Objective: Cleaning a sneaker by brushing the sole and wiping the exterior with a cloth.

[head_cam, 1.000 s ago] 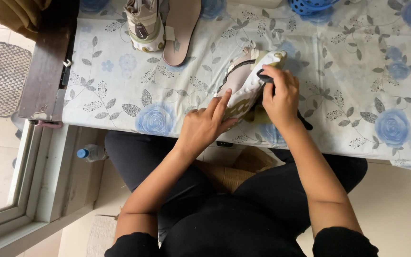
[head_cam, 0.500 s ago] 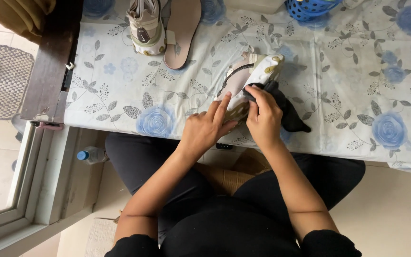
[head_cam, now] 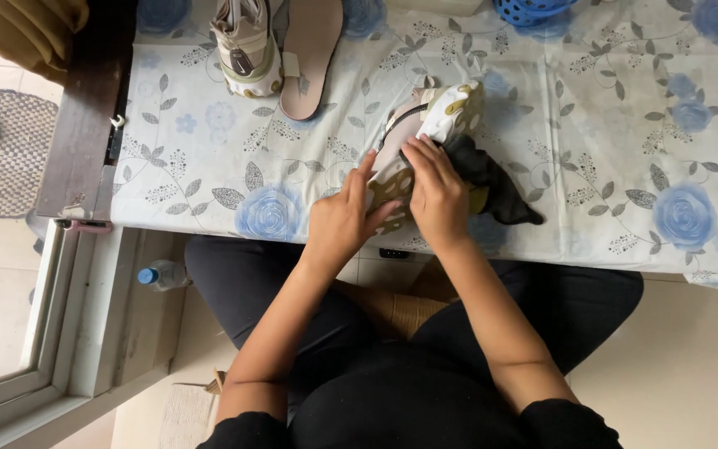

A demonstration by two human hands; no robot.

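Head view, looking straight down: a white shoe with olive-gold patches (head_cam: pixel 425 137) lies tilted on its side near the front edge of the bench (head_cam: pixel 608 125), its toe pointing away from the person. The left hand (head_cam: pixel 344 218) rests against the shoe's near side, fingers spread and flat on it, steadying rather than wrapping it. The right hand (head_cam: pixel 435 189) lies over the top of the shoe with fingers curled down, pressing a dark cloth (head_cam: pixel 492 179) against it; the cloth bunches out to the right of the hand and trails onto the bench. Whether the right fingers pinch the cloth or only press it cannot be told.

The bench is covered by a white tablecloth with blue roses and grey leaves. Farther back on it, well apart from the hands, stands a second shoe (head_cam: pixel 247 46), pale with olive trim, and just beside it lies a tan insole (head_cam: pixel 309 50). A blue basket (head_cam: pixel 533 10) shows at the far edge. On the floor to the left, below the bench, stands a plastic bottle with a blue cap (head_cam: pixel 162 274). A woven mat (head_cam: pixel 2 150) lies beyond the glass door.
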